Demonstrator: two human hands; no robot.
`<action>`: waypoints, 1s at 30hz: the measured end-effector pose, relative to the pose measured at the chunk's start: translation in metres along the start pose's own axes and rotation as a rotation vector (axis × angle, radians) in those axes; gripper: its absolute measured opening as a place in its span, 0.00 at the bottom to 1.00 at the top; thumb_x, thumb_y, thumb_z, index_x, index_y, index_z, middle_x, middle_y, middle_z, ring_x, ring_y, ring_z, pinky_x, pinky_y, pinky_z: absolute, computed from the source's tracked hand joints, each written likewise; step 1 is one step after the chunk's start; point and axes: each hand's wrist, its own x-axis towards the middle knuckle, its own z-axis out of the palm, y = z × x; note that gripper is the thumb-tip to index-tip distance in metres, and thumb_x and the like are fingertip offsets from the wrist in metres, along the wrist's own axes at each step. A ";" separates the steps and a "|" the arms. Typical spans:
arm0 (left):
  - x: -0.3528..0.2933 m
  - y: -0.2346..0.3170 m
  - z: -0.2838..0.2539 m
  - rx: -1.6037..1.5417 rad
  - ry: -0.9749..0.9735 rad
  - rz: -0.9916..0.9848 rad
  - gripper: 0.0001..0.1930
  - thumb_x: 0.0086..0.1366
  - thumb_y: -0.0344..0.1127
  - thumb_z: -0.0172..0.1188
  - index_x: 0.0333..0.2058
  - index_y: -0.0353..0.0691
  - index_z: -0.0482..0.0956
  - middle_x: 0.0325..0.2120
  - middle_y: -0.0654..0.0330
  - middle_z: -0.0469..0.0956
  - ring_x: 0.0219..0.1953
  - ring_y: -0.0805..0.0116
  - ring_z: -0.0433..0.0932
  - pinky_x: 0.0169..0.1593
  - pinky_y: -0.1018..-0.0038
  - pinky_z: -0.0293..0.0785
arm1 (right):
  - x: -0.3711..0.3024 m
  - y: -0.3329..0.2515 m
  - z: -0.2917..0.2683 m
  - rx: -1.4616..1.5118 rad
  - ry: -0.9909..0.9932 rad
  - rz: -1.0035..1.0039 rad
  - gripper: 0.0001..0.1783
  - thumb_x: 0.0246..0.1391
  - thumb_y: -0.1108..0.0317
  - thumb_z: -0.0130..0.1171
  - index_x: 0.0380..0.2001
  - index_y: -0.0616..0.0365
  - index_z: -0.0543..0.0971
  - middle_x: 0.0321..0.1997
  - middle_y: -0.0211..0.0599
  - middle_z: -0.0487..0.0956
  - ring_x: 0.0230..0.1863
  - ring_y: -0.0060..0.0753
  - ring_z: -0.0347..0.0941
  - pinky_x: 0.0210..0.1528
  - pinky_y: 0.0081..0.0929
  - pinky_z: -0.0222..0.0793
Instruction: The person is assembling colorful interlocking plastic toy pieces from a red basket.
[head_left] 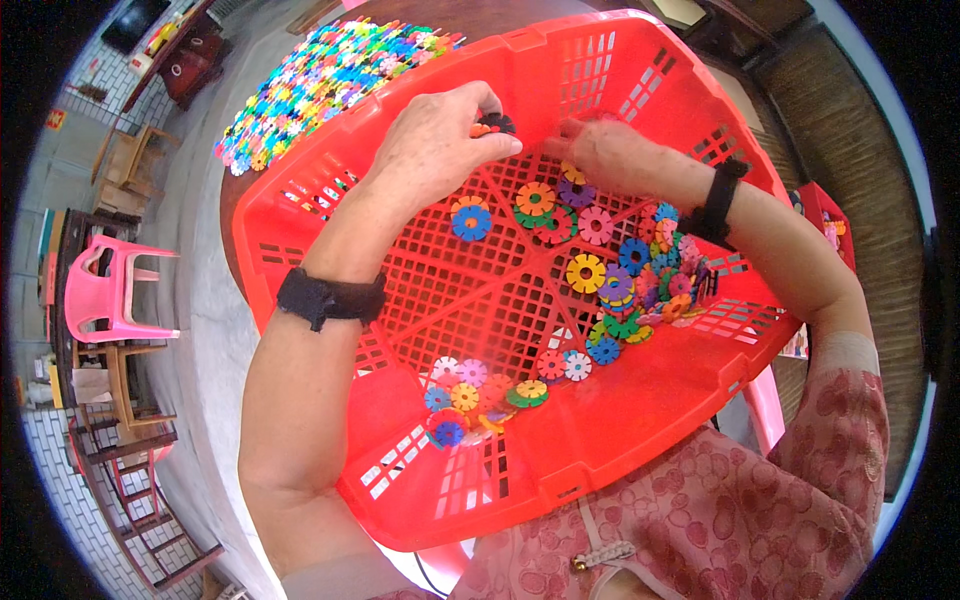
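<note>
A large red plastic basket [400,475] with a lattice bottom lies tilted in front of me. Colourful notched plastic discs, flower-like with a centre hole, are scattered in it. My left hand [435,135] is over the far left part of the basket, thumb and fingers closed on a few stacked discs [492,125], black and orange. My right hand [620,155], smeared by motion, reaches into the far right part, close to a purple disc [575,192]; its fingers are blurred. A heap of discs [640,265] lies at the right, and a smaller group [465,395] near the front.
Behind the basket, a dense mass of joined multicoloured discs [330,85] covers part of a brown round table [236,215]. A pink plastic chair [120,290] and wooden stools [135,160] stand at the left. A red container [825,225] is at the right.
</note>
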 end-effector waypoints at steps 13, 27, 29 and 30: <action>0.000 -0.001 0.000 0.023 -0.008 -0.003 0.19 0.52 0.46 0.63 0.35 0.36 0.75 0.28 0.54 0.77 0.32 0.61 0.76 0.39 0.68 0.71 | 0.009 0.032 -0.038 0.366 0.102 0.036 0.14 0.52 0.63 0.54 0.37 0.63 0.72 0.30 0.50 0.76 0.33 0.53 0.74 0.33 0.41 0.68; -0.001 -0.001 0.000 -0.002 0.007 -0.004 0.19 0.52 0.46 0.63 0.36 0.37 0.75 0.27 0.54 0.76 0.31 0.62 0.76 0.38 0.68 0.71 | -0.012 0.030 0.015 -0.133 -0.281 0.156 0.16 0.54 0.69 0.44 0.44 0.69 0.69 0.35 0.54 0.77 0.37 0.51 0.76 0.37 0.44 0.74; 0.002 0.000 0.000 0.001 0.015 0.011 0.19 0.52 0.46 0.63 0.36 0.37 0.75 0.27 0.54 0.76 0.32 0.62 0.76 0.38 0.68 0.71 | -0.010 0.033 0.022 0.026 -0.209 0.242 0.23 0.47 0.77 0.49 0.50 0.68 0.63 0.36 0.55 0.76 0.39 0.57 0.74 0.39 0.44 0.71; 0.001 -0.001 -0.001 0.005 0.006 0.016 0.19 0.52 0.46 0.63 0.36 0.37 0.75 0.27 0.54 0.76 0.32 0.62 0.76 0.38 0.68 0.71 | -0.005 0.031 0.016 0.027 -0.211 0.232 0.23 0.47 0.77 0.49 0.50 0.68 0.63 0.36 0.55 0.76 0.39 0.57 0.74 0.39 0.44 0.71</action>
